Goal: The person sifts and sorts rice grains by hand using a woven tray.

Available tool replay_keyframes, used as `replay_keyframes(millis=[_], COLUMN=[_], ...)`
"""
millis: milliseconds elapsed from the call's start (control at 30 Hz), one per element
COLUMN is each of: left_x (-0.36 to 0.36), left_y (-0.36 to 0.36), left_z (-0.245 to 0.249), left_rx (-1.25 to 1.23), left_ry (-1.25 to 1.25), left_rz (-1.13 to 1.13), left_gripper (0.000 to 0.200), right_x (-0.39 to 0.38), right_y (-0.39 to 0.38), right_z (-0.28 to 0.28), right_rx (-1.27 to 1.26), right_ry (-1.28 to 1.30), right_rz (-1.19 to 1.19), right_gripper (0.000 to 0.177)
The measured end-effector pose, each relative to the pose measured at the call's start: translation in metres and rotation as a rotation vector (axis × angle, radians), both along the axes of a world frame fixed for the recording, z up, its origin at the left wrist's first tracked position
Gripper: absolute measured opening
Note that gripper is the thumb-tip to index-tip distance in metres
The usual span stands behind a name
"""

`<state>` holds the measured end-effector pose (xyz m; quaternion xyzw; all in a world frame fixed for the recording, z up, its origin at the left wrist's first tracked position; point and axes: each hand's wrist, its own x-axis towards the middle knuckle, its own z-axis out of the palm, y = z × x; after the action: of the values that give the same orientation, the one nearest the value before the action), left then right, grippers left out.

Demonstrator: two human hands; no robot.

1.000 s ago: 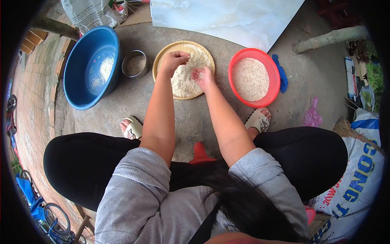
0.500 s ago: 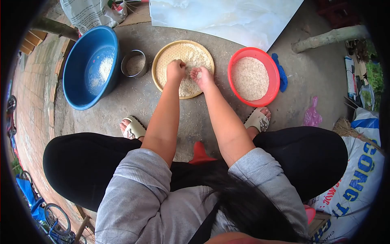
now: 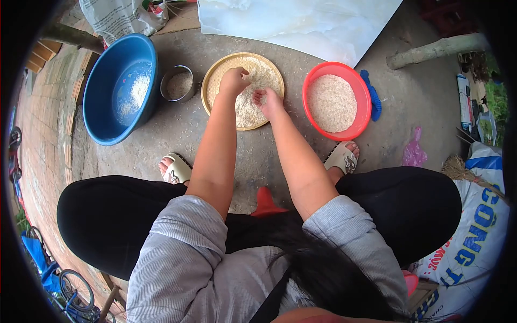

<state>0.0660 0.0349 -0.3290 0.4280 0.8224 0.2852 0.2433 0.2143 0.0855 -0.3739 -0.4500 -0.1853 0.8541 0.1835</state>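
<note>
A round woven bamboo tray (image 3: 204,99) on the concrete floor holds a spread of pale rice grains (image 3: 246,114). My left hand (image 3: 234,82) hovers over the tray's middle, fingers bent, with a gap between thumb and forefinger and nothing visible between them. Close beside it on the right, my right hand (image 3: 269,103) is turned palm up above the grains. Its fingers curl around a little rice in the palm, partly hidden by the fingers.
Left of the tray stand a metal bowl (image 3: 186,97) with grain and a tilted blue basin (image 3: 96,110) with some white rice. A red basin (image 3: 363,123) full of rice is at right, by a blue cloth-like item (image 3: 372,102). Printed sacks (image 3: 474,226) lie far right.
My left hand has lifted slightly away from me, and its thumb and forefinger have parted. My right hand's fingers have curled a little more, nearly in the same place.
</note>
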Motion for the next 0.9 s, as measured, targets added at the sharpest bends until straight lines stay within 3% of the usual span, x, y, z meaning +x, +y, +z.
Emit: replay_keyframes(millis=[33, 167, 233, 267, 333, 367, 467, 500, 533, 600, 633, 733, 900], left_x=[0.006, 0.021, 0.013, 0.006, -0.012, -0.018, -0.014, -0.017, -0.021, -0.022, -0.014, 0.005, -0.004], left_y=[-0.006, -0.017, -0.021, -0.022, -0.015, -0.009, -0.002, 0.0, 0.001, -0.001, -0.005, -0.014, -0.02], left_z=[-0.012, -0.032, -0.026, -0.023, -0.01, 0.0, 0.042, 0.041, 0.031, 0.009, 0.005, -0.019, -0.026], left_rx=[0.021, 0.061, -0.075, -0.079, -0.027, -0.088, -0.269, -0.358, -0.36, -0.319, -0.182, -0.042, -0.212], left_ry=[0.099, 0.069, -0.265, -0.267, -0.739, -0.762, -0.715, -0.54, -0.542, -0.021, -0.029, 0.022, -0.263], left_rz=[0.006, 0.118, 0.22, 0.219, 0.031, -0.1, -0.246, -0.232, -0.233, 0.036, 0.146, 0.091, -0.047], left_gripper=[0.035, 0.023, 0.018, 0.018, 0.017, 0.019, 0.027, 0.034, 0.034, 0.035, 0.034, 0.031, 0.019], right_x=[0.001, -0.001, -0.001, -0.001, -0.003, -0.004, -0.008, -0.007, -0.007, -0.005, -0.004, -0.002, -0.003], right_y=[-0.002, -0.003, -0.003, -0.003, -0.002, -0.002, -0.004, -0.005, -0.006, -0.006, -0.005, -0.002, -0.003], right_z=[0.005, 0.012, 0.008, 0.005, 0.002, 0.001, 0.014, 0.015, 0.015, 0.012, 0.008, 0.005, 0.003], right_rx=[0.021, 0.033, 0.038, 0.044, 0.034, 0.025, -0.001, -0.004, 0.001, 0.009, -0.002, 0.008, 0.025], right_ry=[-0.027, -0.064, -0.051, -0.037, -0.034, -0.03, -0.109, -0.109, -0.073, -0.038, -0.027, -0.047, -0.08], right_rz=[-0.002, 0.0, -0.004, -0.008, -0.032, -0.056, -0.143, -0.146, -0.175, -0.196, -0.146, -0.058, -0.004], right_gripper=[0.037, 0.038, 0.038, 0.038, 0.038, 0.038, 0.037, 0.037, 0.033, 0.03, 0.029, 0.032, 0.033])
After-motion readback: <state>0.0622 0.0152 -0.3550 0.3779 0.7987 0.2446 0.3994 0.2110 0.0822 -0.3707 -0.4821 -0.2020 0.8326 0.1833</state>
